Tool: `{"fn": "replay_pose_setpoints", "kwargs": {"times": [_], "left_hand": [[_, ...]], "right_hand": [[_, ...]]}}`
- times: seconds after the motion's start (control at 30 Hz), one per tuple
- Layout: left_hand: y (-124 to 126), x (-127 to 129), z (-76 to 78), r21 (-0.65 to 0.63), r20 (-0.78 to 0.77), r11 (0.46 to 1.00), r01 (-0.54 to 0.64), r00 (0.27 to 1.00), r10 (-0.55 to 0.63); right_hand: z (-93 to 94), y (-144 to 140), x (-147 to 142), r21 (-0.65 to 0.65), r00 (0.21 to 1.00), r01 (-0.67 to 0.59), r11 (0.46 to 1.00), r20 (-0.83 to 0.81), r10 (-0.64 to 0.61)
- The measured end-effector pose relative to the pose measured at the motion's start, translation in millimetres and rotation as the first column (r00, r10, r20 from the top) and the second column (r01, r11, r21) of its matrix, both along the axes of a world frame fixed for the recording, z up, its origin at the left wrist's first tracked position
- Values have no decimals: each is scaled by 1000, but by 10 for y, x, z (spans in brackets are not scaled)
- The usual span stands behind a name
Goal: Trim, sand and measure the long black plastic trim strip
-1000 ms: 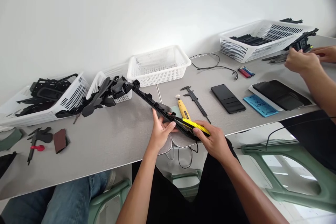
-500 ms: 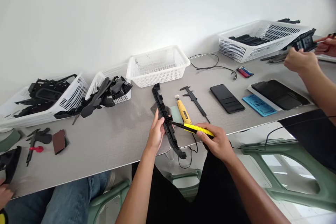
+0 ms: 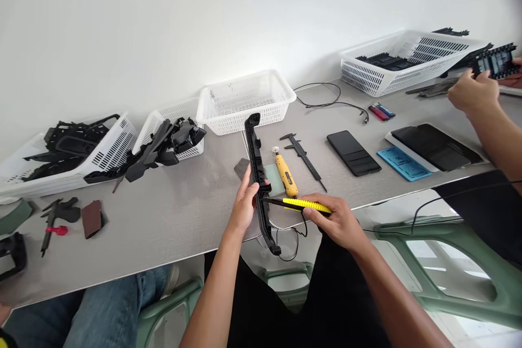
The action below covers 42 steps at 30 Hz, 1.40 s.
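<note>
A long black plastic part (image 3: 255, 159) with ribs and curved ends is gripped near its middle by my left hand (image 3: 243, 207). It stands nearly lengthwise to me, its lower end past the table's front edge. My right hand (image 3: 336, 222) is closed around a yellow-and-black utility knife (image 3: 302, 204). The knife's dark tip meets the part's right side just below my left fingers; whether it cuts in, I cannot tell. Beyond the knife lies a yellow rotary tool (image 3: 286, 175) with a pale round head, beside a greenish sheet (image 3: 274, 179) and a dark caliper (image 3: 304, 157).
White baskets (image 3: 247, 119) line the wall; some hold black parts. Two phones (image 3: 353, 153), a blue card (image 3: 403, 163) and a cable (image 3: 326, 103) lie rightward. At far right a co-worker's hand (image 3: 475, 89) holds a black part. A deburring-like tool (image 3: 57, 217) and brown sandpaper (image 3: 93, 218) lie left.
My left hand has turned the long part more upright, its top end moving right and its lower end left. The knife tip now sits lower along it. The co-worker's hands at right shifted rightward.
</note>
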<state>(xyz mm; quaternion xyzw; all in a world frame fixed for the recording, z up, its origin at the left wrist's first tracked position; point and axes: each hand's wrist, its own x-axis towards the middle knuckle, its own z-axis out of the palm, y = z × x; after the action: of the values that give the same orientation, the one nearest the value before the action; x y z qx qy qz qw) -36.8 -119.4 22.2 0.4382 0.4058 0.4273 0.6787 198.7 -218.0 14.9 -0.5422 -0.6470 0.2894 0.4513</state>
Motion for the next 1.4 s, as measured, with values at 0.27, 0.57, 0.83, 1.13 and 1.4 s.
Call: {"fn": "replay_pose_setpoints", "kwargs": {"times": [0.27,0.57,0.83,1.13,1.4], "left_hand": [[-18,15,36,-14,-2,1000,5,1000,-5],[-19,-7,15,-3,-8,1000,28,1000,-28],[-19,3,36,-1,-22,1000,10,1000,-10],[-13,-6,-8,30,-37,999,28,999,-27],[-15,-8,18,10,-34,999,36,999,-36]], "right_hand": [[30,0,10,-4,1000,-16,1000,-23,16],[82,1,49,-13,995,-91,996,-49,90],[34,10,7,0,999,2,1000,-42,-2],[45,5,23,-5,998,-1,1000,-56,1],[50,8,24,-3,998,8,1000,-60,-8]]}}
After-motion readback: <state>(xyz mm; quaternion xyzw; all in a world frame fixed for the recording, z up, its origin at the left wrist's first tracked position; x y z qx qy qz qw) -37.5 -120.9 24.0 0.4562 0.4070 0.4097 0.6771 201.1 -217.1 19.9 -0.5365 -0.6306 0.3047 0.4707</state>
